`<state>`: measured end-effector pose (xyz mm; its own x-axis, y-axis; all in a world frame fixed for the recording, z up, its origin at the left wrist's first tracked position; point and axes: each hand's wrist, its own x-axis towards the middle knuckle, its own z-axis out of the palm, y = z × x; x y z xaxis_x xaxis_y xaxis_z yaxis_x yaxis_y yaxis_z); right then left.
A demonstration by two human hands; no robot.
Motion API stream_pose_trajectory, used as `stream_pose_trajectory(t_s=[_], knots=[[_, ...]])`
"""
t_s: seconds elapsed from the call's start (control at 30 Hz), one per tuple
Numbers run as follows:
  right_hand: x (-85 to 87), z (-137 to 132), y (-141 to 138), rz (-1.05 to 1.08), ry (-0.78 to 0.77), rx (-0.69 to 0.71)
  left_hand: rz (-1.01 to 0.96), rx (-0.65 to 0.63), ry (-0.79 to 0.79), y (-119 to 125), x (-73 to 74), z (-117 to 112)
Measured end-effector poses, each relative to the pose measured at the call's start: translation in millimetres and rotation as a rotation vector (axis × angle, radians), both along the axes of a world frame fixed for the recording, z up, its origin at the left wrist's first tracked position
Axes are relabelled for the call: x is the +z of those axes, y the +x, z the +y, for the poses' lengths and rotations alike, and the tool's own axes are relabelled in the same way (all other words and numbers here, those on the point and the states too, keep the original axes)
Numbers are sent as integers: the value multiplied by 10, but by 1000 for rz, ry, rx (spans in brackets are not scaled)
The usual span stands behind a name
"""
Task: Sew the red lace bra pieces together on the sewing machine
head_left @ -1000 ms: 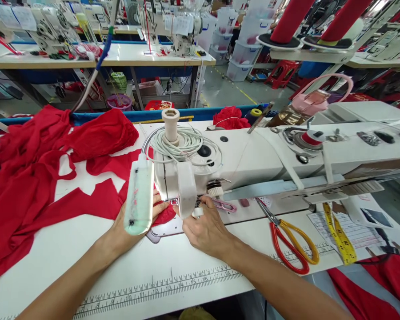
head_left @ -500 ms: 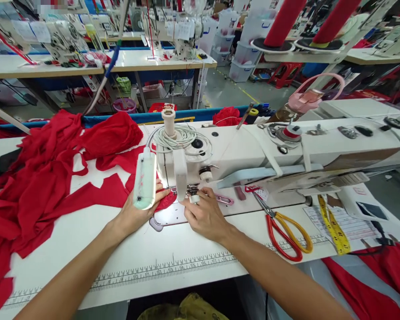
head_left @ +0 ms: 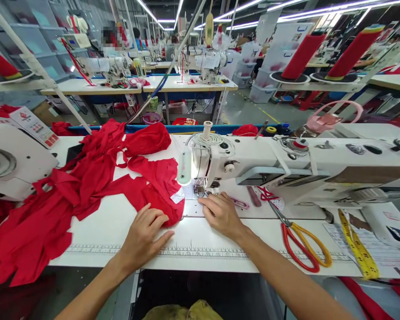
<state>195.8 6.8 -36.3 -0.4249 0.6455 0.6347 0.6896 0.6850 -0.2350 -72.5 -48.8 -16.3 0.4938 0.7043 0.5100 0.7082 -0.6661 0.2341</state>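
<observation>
Red fabric [head_left: 163,195] lies on the sewing table left of the sewing machine [head_left: 216,162], its right edge beside the needle plate. My left hand [head_left: 146,235] rests at the fabric's near edge, fingers and thumb apart, fingertips touching the cloth. Just right of the presser foot [head_left: 199,189] is my right hand [head_left: 222,215], fingers bent and tips together at the needle plate. Whatever is between them is too small to see. Behind that hand lies a pink thread snipper [head_left: 239,202]. Scissors [head_left: 298,238] with red and orange handles lie farther right.
A heap of red cloth [head_left: 70,195] covers the left of the table. A yellow tape measure [head_left: 358,244] lies over papers at right. Red thread cones [head_left: 303,55] stand behind. Ruler markings [head_left: 216,254] run along the front edge.
The red fabric has moved left, out from under the presser foot. My left hand has drawn back toward the front edge and spread its fingers. The view has tilted up and turned left.
</observation>
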Motion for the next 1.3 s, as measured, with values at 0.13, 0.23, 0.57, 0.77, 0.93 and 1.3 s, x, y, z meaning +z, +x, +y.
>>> stream_pose_trajectory(t_s=[0.13, 0.23, 0.57, 0.77, 0.93, 1.3], knots=[[169, -112, -147, -30, -16, 124, 104, -15, 31, -17, -28, -63], [344, -286, -366, 50, -231, 148, 75, 56, 102, -15, 6, -116], [416, -737, -554, 904, -1182, 224, -422, 53, -122, 335, 35, -505], [513, -801, -444, 866, -1156, 156, -142, 92, 117, 281, 29, -136], [696, -808, -234, 441, -888, 85, 44, 47, 242, 199, 83, 214], [638, -747, 814, -490, 275, -183, 473, 58, 558, -469, 546, -64]])
